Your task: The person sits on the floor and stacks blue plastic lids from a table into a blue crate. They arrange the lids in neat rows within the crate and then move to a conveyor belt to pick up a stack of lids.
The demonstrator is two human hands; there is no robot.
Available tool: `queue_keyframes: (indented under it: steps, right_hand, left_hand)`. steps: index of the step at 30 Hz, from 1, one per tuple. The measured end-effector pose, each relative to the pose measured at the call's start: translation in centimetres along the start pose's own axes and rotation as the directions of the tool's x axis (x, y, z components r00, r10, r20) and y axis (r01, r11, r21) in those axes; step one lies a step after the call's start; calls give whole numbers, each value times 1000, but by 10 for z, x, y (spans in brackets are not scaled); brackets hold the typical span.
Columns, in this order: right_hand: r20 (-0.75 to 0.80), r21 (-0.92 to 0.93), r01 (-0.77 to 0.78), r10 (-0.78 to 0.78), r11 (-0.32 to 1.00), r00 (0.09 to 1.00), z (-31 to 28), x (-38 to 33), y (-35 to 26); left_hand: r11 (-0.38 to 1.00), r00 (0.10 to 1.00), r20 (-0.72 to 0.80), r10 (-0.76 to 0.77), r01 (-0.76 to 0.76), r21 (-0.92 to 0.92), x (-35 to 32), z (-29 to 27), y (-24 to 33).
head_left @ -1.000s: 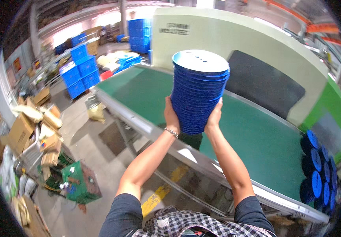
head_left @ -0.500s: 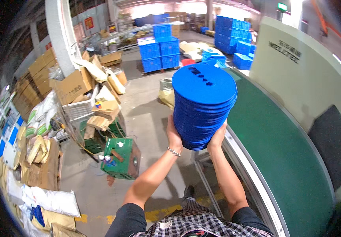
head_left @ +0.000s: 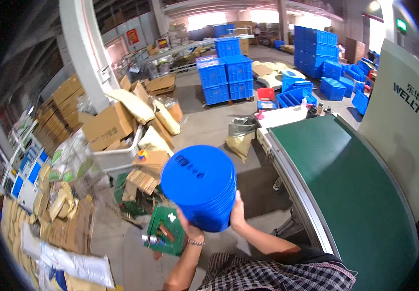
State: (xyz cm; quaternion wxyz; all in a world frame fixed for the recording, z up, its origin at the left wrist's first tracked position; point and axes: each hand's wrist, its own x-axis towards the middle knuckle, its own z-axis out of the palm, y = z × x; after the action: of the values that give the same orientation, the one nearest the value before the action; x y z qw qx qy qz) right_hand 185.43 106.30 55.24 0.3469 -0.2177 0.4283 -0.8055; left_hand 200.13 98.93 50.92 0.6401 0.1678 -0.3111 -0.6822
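Observation:
A tall stack of round blue plastic lids [head_left: 199, 177] is held in front of me, its flat top disc facing up with dark marks on it. My left hand [head_left: 190, 228] supports the stack low on its left side, and a bracelet circles that wrist. On the opposite side my right hand [head_left: 238, 212] presses against the lower edge. Both hands are wrapped round the stack, with some fingers hidden beneath or behind it. Below and left of the stack is a green crate [head_left: 166, 228] with a bottle and a brown piece on top.
A green conveyor belt [head_left: 335, 179] with a metal rail runs along my right, beside a pale machine panel [head_left: 398, 116]. Blue crates [head_left: 226, 72] stand stacked ahead. Cardboard boxes [head_left: 107, 126] and white sacks [head_left: 76, 264] crowd the left. A bag [head_left: 241, 138] stands near the belt's end.
The stack of lids has moved left and lower, away from the conveyor belt, with both hands still on it. My view has turned, showing more of the belt's far end.

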Motion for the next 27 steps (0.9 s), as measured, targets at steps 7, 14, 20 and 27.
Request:
queue_keyframes:
  steps: [7,14,20,27]
  right_hand:
    - [-97,-150,85,-101,985,990,42,154,67]
    - [-132,-96,104,-116,990,984,91,311,76]
    - [-199,-210,172,-214,962,956,91,465,107]
    - [-179,-278,224,-279,934,944,107,679,133]
  left_hand:
    - [978,984,34,-174,176,-109,161,-23,-60]
    - [987,988,65,-138,132,89,338,-22,-130]
    - [964,968,-7,-252,251,90,479,31,-198]
    - [970,971,38,-235,231,81,666,20,-313]
